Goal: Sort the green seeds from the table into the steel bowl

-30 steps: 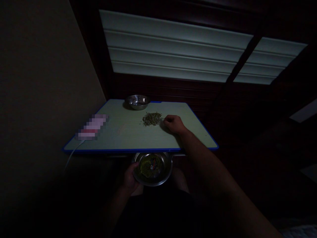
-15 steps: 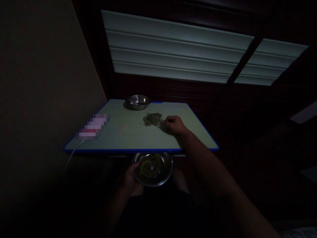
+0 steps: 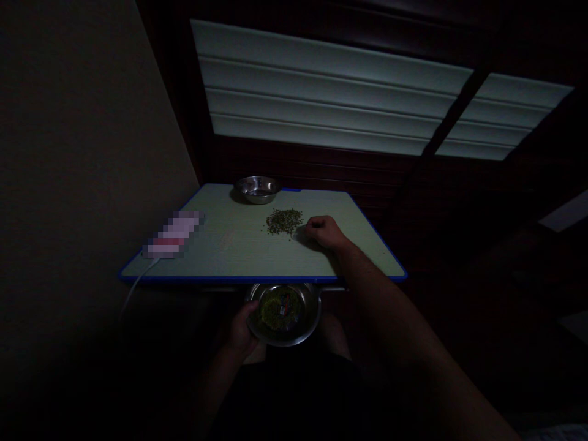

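My left hand (image 3: 243, 327) grips the left rim of a metal bowl (image 3: 301, 338), held just below the near edge of the table. Inside that bowl lie greenish grains (image 3: 271, 312) and a dark packet with a small label (image 3: 282, 310). On the tabletop, small dark-green beans or grains (image 3: 283, 220) are spread in a loose heap. My right hand (image 3: 324, 231) rests at the right side of this heap, its fingers curled together. Something pale or clear shows at the fingertips, too dim to name.
A second metal bowl (image 3: 258, 191) stands at the back of the pale, blue-edged folding table (image 3: 248, 257). A blurred-out pink phone-like thing (image 3: 173, 236) with a white cable (image 3: 133, 288) lies at the left. A wall (image 3: 92, 153) borders the left; dark wood with pale panels (image 3: 321, 92) rises behind.
Almost nothing differs; the view has shifted very slightly. Both hands keep their places at the bowl and beside the heap.
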Available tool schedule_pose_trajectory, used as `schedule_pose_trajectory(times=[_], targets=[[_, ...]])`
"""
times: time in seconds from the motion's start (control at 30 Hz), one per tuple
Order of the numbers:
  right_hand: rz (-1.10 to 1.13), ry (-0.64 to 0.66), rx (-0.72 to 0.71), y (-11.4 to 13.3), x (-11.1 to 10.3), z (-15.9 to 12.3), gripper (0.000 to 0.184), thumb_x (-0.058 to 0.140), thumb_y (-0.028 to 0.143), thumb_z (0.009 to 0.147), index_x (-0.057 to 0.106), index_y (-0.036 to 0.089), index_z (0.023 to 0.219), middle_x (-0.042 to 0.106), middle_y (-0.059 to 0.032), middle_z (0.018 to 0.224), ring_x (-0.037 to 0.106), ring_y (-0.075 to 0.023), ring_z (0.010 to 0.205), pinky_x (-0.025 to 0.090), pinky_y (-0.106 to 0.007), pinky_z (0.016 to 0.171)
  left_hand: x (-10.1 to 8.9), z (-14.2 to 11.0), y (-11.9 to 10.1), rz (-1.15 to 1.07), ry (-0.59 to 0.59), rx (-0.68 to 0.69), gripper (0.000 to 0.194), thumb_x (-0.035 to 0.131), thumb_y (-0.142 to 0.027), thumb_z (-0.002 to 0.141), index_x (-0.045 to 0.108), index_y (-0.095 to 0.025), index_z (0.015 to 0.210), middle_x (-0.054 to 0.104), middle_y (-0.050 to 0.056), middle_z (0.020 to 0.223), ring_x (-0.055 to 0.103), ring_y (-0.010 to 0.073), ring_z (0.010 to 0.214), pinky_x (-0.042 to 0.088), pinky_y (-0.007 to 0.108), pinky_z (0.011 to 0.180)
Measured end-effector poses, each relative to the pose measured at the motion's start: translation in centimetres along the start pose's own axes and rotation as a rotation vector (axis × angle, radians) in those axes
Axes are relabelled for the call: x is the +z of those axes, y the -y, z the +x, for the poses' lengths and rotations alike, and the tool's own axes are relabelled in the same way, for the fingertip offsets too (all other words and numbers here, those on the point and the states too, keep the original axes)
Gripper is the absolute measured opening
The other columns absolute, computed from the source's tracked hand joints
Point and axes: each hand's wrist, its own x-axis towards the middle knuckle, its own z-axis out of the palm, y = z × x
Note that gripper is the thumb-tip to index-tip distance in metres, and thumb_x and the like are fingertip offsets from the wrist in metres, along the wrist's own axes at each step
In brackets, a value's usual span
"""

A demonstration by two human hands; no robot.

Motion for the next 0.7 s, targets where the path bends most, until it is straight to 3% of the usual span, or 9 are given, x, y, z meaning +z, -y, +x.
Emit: schedule_pose_trajectory(times=[0.23, 0.5, 0.7], targets=[[-0.106, -0.017, -0.031, -0.4, 0.4, 0.2, 0.018, 0.059, 0.032, 0.065, 0.064, 0.015, 0.062, 0.056, 0.0003, 0.056, 0.047, -0.0109, 0.054, 0.035, -0.025, 0.053, 0.3, -0.2, -0.2, 0.016, 0.014, -0.032, 0.018, 0.068, -0.028, 0.064, 0.076, -0.016, 0.074, 0.078, 0.009, 0.074, 0.073, 0.0281, 0.08, 0.058, 0.038, 0.078], [-0.248, -0.146, -0.045, -1.6, 0.4, 1.1, 0.016, 0.058, 0.028, 0.068, 0.066, 0.015, 0.066, 0.061, -0.0003, 0.06, 0.052, -0.0126, 0.06, 0.037, -0.025, 0.059, 0.5, -0.4, -0.3, 0.016, -0.007, -0.021, 0.017, 0.068, -0.028, 0.064, 0.075, -0.017, 0.075, 0.078, 0.008, 0.074, 0.073, 0.0272, 0.078, 0.058, 0.038, 0.077], [-0.289, -0.142, -0.166, -1.6, 0.5, 0.7, 0.019, 0.055, 0.029, 0.072, 0.067, 0.015, 0.07, 0.06, 0.0002, 0.062, 0.05, -0.0122, 0.061, 0.036, -0.025, 0.06, 0.6, -0.4, -0.3, 0.028, -0.053, -0.045, 0.013, 0.067, -0.026, 0.063, 0.073, -0.017, 0.071, 0.076, 0.008, 0.07, 0.073, 0.0274, 0.077, 0.058, 0.037, 0.076]])
